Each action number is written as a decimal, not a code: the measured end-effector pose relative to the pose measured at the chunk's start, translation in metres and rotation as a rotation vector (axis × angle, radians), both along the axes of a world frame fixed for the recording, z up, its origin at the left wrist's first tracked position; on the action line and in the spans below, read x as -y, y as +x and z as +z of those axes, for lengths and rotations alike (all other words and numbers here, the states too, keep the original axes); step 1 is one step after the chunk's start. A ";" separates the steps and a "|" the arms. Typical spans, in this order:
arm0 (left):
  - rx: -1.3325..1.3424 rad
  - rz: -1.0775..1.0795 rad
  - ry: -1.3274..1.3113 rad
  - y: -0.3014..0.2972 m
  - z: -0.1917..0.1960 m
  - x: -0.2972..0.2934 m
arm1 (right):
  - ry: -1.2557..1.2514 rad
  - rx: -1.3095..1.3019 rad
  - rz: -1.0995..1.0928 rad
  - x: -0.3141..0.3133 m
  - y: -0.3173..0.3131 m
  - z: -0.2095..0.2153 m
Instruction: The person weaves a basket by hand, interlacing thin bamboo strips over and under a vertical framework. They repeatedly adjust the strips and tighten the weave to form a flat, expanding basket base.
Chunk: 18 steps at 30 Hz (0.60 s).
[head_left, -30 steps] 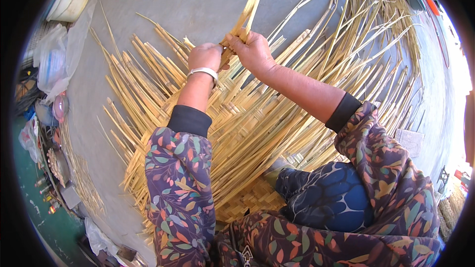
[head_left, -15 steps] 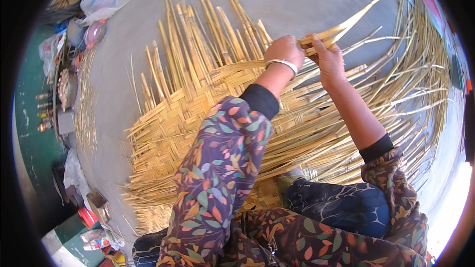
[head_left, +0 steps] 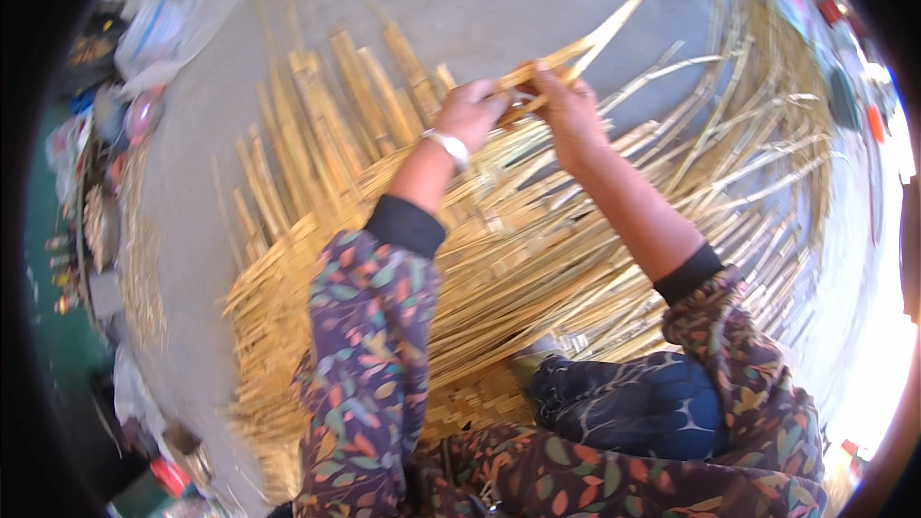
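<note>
Both hands are closed on a pair of long, flattened reed strips [head_left: 614, 23] above the far edge of a half-woven reed mat [head_left: 312, 245]. My left hand [head_left: 472, 115], with a pale bangle at the wrist, grips their near ends. Just right of it, my right hand [head_left: 570, 123] pinches the same strips between thumb and fingers. From there they run up to the upper right and draw together into a narrow tail. Upright reed ends [head_left: 317, 105] stick out from the mat's far side. Loose reed ends fan out to the right, beneath my right forearm.
Grey floor [head_left: 460, 0] lies around the mat. A bundle of thin reeds [head_left: 782, 86] curves down the right side. Plastic bags [head_left: 158, 34] and clutter line the left edge, beside a strip of loose reeds [head_left: 144, 249]. My bent knee [head_left: 633, 403] is close to the mat's near side.
In the picture, both hands and the held strips have shifted left, and the mat and surroundings have also slid left as the view moved. The grip on the strips stays.
</note>
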<state>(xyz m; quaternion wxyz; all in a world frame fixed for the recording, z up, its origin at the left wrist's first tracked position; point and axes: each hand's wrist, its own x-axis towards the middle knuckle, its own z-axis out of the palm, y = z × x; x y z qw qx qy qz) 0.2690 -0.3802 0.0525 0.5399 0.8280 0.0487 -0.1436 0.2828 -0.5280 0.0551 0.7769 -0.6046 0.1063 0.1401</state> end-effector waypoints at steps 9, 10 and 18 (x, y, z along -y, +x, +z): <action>-0.026 0.011 0.001 -0.002 0.003 0.012 | 0.197 -0.129 -0.007 0.018 0.005 -0.004; -0.032 0.009 0.025 -0.003 0.005 0.012 | 0.227 -0.141 -0.018 0.019 0.005 -0.004; -0.032 0.046 0.360 -0.005 0.007 0.024 | 0.228 -0.128 -0.071 0.016 0.000 0.006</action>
